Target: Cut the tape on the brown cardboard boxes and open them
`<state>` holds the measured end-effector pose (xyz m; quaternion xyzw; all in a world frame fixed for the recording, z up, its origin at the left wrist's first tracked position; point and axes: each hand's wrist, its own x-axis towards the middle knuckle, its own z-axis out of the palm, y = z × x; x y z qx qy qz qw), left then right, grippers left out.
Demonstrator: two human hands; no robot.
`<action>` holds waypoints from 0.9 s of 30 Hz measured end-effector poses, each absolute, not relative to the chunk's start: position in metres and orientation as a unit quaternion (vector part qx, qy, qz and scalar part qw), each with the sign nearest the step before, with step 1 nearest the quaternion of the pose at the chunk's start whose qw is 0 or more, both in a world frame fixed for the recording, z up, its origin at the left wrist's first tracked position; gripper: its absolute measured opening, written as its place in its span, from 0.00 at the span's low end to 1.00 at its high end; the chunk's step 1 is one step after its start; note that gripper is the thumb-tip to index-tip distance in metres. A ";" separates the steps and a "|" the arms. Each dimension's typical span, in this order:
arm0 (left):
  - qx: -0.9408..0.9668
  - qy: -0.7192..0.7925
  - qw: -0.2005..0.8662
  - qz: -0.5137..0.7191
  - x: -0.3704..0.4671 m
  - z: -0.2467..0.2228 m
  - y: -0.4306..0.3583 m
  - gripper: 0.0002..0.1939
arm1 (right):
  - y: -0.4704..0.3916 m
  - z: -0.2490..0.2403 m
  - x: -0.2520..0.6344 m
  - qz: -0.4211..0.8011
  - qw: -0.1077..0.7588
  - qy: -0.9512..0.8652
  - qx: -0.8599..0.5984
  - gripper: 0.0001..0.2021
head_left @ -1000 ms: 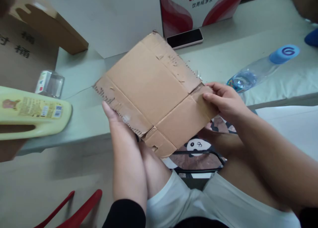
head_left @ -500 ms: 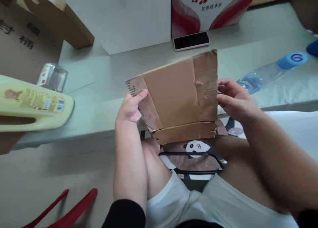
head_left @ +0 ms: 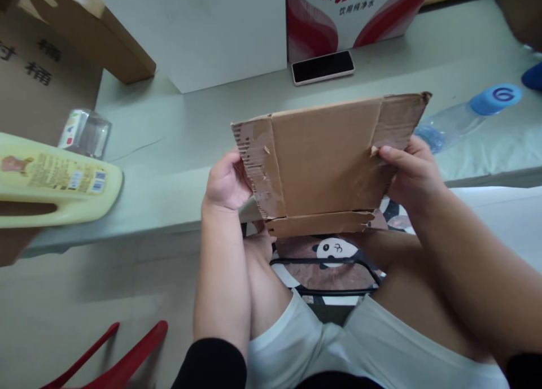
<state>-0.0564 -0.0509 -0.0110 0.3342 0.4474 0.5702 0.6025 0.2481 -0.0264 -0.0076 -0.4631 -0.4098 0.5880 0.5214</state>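
A creased piece of brown cardboard (head_left: 328, 157) is held up over my lap, with torn, corrugated side edges and a narrow folded flap along its bottom. My right hand (head_left: 417, 169) grips its right side, thumb on the front by a small torn bit, the other fingers behind. At the left edge, my left hand (head_left: 231, 180) holds the cardboard from behind; its fingertips are hidden there. Past the right hand, a clear water bottle with a blue cap (head_left: 495, 100) lies on the table.
A phone (head_left: 322, 68) lies before a red-and-white carton (head_left: 359, 22) and a big white box (head_left: 228, 39) on the cloth-covered table (head_left: 144, 180). To the left are a yellow jug (head_left: 97, 200), a clear plastic box (head_left: 88, 134) and brown cartons (head_left: 84, 33). A panda-print surface (head_left: 339, 250) shows below.
The cardboard has shifted right and turned to face me more squarely. My right thumb has moved onto its front face; my left thumb has left the front and the hand is now behind the edge.
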 end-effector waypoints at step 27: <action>0.307 0.408 0.406 0.758 -0.053 -0.009 -0.049 0.11 | -0.013 -0.016 0.259 0.322 0.478 -0.599 -0.556 0.11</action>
